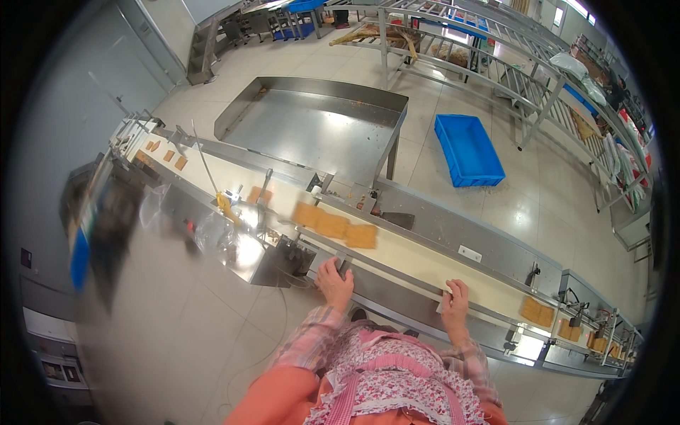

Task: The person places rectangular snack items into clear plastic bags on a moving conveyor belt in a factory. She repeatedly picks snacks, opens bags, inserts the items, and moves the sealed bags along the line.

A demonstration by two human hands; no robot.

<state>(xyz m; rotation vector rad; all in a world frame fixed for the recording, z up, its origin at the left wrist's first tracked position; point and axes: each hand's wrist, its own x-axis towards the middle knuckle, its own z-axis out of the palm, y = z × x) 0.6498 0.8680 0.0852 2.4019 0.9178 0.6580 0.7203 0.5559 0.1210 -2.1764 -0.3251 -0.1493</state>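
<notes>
My left hand (333, 284) rests at the near side rail of the conveyor, by a metal bracket (340, 261), thumb and fingers apart. Farther right, my right hand (456, 305) has its fingers bent over the same near rail (404, 280); neither hand holds a biscuit. On the cream conveyor belt (419, 255), ahead of my left hand, lies a row of blurred, golden square biscuits (333, 224). Another group of biscuits (537, 312) lies farther along the belt to the right. Single brown pieces (180, 162) are spread on its far left part.
A steel tray table (313, 125) stands beyond the belt. A scraper blade (398, 219) lies along the far side. On the tiled floor sits a blue plastic crate (470, 151). Metal racks (478, 85) stand behind. Sensor and guide fittings (579, 313) straddle the right end.
</notes>
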